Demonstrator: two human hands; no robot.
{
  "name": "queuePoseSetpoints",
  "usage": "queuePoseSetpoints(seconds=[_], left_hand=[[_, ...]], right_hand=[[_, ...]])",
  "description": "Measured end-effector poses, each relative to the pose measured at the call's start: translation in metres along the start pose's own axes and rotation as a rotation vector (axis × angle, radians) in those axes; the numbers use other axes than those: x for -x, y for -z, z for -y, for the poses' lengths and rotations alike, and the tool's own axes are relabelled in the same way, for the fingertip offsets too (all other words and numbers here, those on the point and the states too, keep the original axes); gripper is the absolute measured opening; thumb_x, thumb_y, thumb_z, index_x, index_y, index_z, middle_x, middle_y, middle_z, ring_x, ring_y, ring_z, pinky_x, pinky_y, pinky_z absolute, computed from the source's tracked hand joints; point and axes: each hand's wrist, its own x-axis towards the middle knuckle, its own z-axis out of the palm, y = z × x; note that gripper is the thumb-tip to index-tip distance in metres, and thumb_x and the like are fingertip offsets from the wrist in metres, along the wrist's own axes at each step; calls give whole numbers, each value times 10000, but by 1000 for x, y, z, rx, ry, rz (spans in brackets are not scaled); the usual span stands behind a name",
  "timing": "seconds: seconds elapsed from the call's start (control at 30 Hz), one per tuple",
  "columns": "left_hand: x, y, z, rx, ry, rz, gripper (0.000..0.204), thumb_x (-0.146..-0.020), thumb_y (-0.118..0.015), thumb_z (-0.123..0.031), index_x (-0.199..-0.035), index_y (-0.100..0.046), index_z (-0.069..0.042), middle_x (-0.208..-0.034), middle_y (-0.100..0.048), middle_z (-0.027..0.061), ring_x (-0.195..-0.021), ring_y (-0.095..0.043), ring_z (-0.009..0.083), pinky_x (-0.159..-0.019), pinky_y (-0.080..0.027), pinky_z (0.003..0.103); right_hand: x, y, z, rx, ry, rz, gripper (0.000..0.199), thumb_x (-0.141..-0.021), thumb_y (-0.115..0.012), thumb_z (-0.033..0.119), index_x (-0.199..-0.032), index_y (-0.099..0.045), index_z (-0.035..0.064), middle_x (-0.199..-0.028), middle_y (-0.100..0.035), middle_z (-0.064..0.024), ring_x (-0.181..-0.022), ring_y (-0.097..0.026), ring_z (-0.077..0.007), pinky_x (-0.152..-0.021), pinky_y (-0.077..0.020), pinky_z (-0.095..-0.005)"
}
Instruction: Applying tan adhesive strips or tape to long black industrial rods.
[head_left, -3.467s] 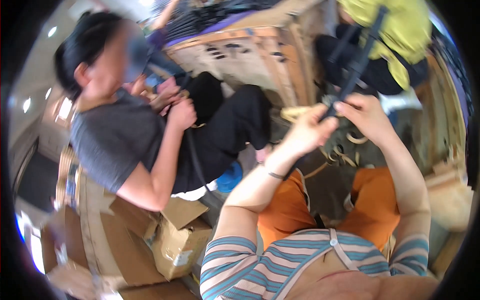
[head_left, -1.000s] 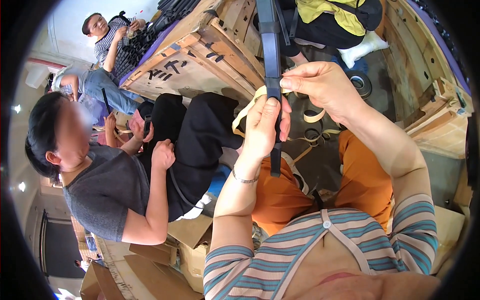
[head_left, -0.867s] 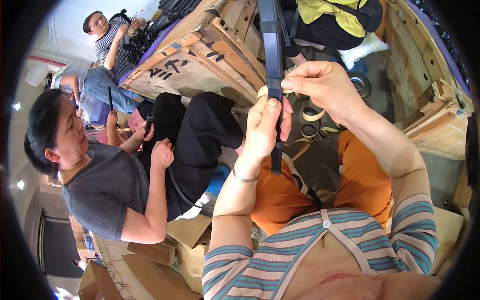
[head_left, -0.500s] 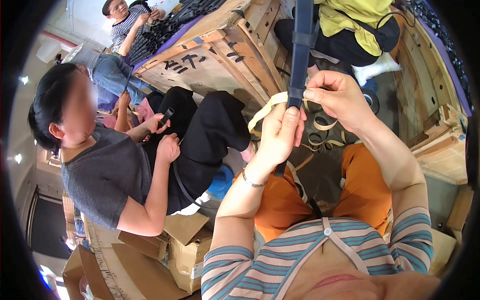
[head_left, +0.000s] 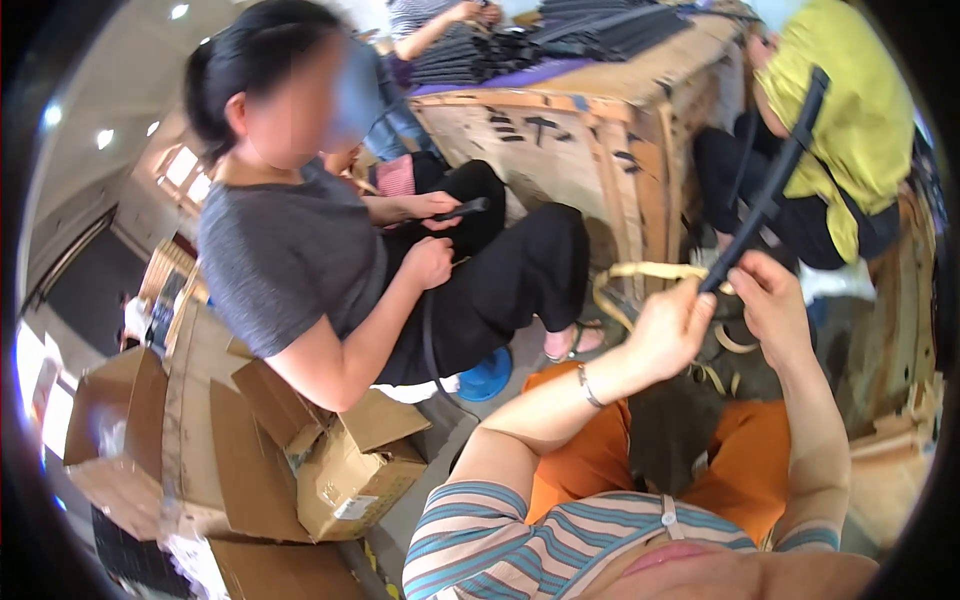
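Observation:
My left hand (head_left: 668,328) is closed round the lower end of a long, flat black strap (head_left: 765,205), which slants up and away to the right. A narrow cream strip (head_left: 648,269) crosses the strap at my fingers and loops out to the left. Against the same end, my right hand (head_left: 775,308) pinches with thumb and forefinger, seemingly on the cream strip; its fingertips partly hide the spot. More curls of cream strip hang below my hands, above the floor between my orange-trousered knees.
To my left sits a person in a grey top, holding a black strap piece (head_left: 462,211). Beyond is a wooden crate (head_left: 560,150) with stacked black straps (head_left: 460,60). A person in yellow (head_left: 860,110) crouches at far right. Open cardboard boxes (head_left: 345,480) and a blue stool (head_left: 487,375) stand left.
The view has swung, so the surroundings sit further right. The black strap, upright before, now tilts to the upper right. Both my hands still work at its lower end.

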Motion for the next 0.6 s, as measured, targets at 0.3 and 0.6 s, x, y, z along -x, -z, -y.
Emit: queuePoseSetpoints(seconds=[0.3,0.6], left_hand=[[3,-1,7,91,-18,22,170,-887,-462,-175,-858,-465,-8,-649,-522,195,-632,-529,401,-548,-403,421],[-4,-2,7,124,-31,-17,207,-881,-482,-182,-789,-448,1,-608,-502,199,-595,-510,405,-526,-397,424]], right_hand=[[-11,18,-20,6,-127,98,82,-854,-576,127,-833,-589,49,-608,-467,79,-418,-296,26,-358,-172,-158],[-15,20,-23,20,-63,7,84,-843,-597,95,-773,-565,59,-676,-505,73,-547,-354,18,-462,-236,-150]])
